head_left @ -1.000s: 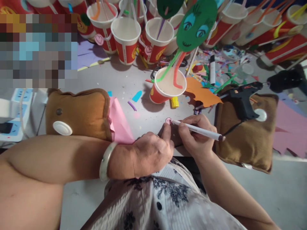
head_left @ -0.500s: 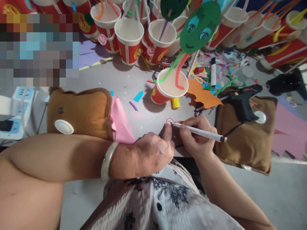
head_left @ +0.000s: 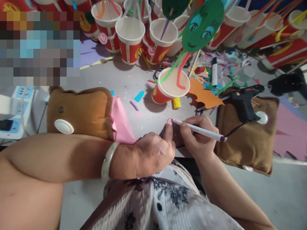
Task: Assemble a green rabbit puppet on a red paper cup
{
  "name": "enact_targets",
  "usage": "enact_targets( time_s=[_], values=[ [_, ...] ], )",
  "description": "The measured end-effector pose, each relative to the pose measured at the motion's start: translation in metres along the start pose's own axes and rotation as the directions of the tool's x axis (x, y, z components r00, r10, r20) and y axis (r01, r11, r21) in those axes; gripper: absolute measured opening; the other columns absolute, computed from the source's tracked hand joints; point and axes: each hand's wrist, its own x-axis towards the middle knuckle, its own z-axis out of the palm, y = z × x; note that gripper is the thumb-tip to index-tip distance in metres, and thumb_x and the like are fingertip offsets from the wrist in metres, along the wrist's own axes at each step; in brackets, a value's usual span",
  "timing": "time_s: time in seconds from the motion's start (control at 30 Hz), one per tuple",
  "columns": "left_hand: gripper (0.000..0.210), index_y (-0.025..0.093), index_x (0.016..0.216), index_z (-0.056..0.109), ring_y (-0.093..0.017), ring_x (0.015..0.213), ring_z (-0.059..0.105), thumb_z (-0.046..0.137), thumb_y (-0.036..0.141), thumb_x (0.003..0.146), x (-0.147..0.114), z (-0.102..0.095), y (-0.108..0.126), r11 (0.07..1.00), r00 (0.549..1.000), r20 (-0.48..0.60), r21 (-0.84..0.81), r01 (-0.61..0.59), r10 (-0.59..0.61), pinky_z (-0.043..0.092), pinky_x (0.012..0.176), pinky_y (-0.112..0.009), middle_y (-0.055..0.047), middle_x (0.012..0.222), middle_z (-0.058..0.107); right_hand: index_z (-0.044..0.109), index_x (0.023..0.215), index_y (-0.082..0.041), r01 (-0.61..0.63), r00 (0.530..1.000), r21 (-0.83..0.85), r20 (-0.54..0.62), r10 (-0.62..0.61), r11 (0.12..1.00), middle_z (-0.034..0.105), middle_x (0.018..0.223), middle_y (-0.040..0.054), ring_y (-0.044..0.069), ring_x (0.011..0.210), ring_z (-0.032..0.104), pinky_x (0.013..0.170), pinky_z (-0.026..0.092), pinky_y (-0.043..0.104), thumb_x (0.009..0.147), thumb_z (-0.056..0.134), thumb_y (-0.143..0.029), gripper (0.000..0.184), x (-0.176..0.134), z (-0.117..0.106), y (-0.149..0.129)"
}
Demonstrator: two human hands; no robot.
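Right grip (head_left: 202,145) pinches a slim white pen (head_left: 203,131) between thumb and fingers, its dark end pointing away to the right. The nib sits at the right edge of a small pink disc (head_left: 170,120), which lies flat on the grey worktop (head_left: 115,75) just in front of both hands. Dark outline and inner marks show on the disc, too small to read. Left grip (head_left: 150,155) has its index finger stretched out, the fingertip pressing the disc's near edge, and the other fingers curled under; whether they enclose anything cannot be told. A pale bangle (head_left: 109,162) circles the left wrist.

Beyond the disc stands a red-and-white paper cup (head_left: 160,96), upright, with a green bent straw and a red one inside; above it rises a green paper face (head_left: 201,30). Just beside the cup's base is a yellow piece (head_left: 177,103), and to its right an orange paper cutout (head_left: 208,97). One brown cushion (head_left: 79,110) lies at the left, by the forearm, with pink paper (head_left: 122,124) beside it. Another brown pillow (head_left: 249,143) lies at the right, a black glue gun (head_left: 246,107) resting on it. More cups (head_left: 129,48) crowd the far side.
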Motion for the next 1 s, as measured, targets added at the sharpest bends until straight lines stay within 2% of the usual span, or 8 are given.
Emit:
enact_targets(
  time_s=[0.2,0.37,0.6,1.0],
  values=[
    [0.038,0.0,0.119,0.065,-0.021,0.069,0.072,0.047,0.022,0.094,0.0003,0.0037,0.0019,1.0,0.999,-0.034,0.013,0.015,-0.015,0.051,0.051,-0.028,-0.039,0.141,0.048,0.056,0.075,-0.023,0.007,1.0,-0.011,0.009,-0.007,1.0,0.064,0.06,-0.0011,0.016,0.048,0.058,0.045,0.043,0.028,0.082,0.065,-0.031,0.014,0.0,-0.0009,-0.0002],
    [0.04,0.0,0.122,0.065,-0.022,0.07,0.073,0.046,0.023,0.095,0.0006,0.0091,0.0051,0.998,0.998,-0.057,0.041,0.038,-0.036,0.05,0.049,-0.027,-0.039,0.142,0.047,0.056,0.075,-0.024,0.013,1.0,-0.015,0.012,-0.012,1.0,0.064,0.062,-0.0005,0.016,0.048,0.057,0.044,0.043,0.029,0.082,0.066,-0.029,0.014,-0.0001,-0.0011,-0.0001],
    [0.041,0.0,0.121,0.067,-0.02,0.061,0.069,0.041,0.018,0.095,-0.0014,0.0041,0.0033,0.997,0.997,-0.079,0.077,0.026,-0.02,0.046,0.046,-0.027,-0.038,0.138,0.051,0.056,0.075,-0.023,0.015,1.0,-0.012,0.009,-0.015,1.0,0.064,0.061,-0.0017,0.015,0.047,0.056,0.045,0.043,0.028,0.081,0.066,-0.028,0.012,0.0008,-0.0013,-0.0019],
    [0.038,0.001,0.119,0.067,-0.022,0.067,0.071,0.045,0.02,0.095,-0.0011,0.0044,0.0028,0.998,0.998,-0.058,0.063,0.02,-0.016,0.047,0.048,-0.028,-0.039,0.139,0.05,0.056,0.073,-0.023,0.025,1.0,-0.011,0.007,-0.024,1.0,0.063,0.059,-0.0015,0.015,0.047,0.056,0.044,0.043,0.028,0.082,0.064,-0.031,0.014,0.0025,-0.0008,-0.0001]
  ],
)
